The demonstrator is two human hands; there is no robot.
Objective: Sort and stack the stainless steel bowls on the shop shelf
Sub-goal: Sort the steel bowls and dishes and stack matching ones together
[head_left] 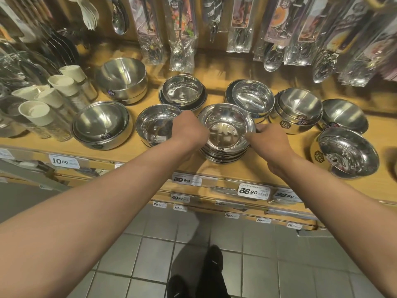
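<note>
A stack of stainless steel bowls at the front of the wooden shelf is gripped on both sides, fingers curled round its rim, by the left hand and right hand.

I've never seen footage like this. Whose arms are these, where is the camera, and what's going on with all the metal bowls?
No machine here: a person wears a camera on the head, looking down at their own arms. The left hand and right hand grip opposite sides of a stack of steel bowls near the front of a wooden shelf. More bowls sit around it, such as a tilted bowl at right. Cream cups stand at left, packaged spoons hang behind, and price tags line the edge.
</note>
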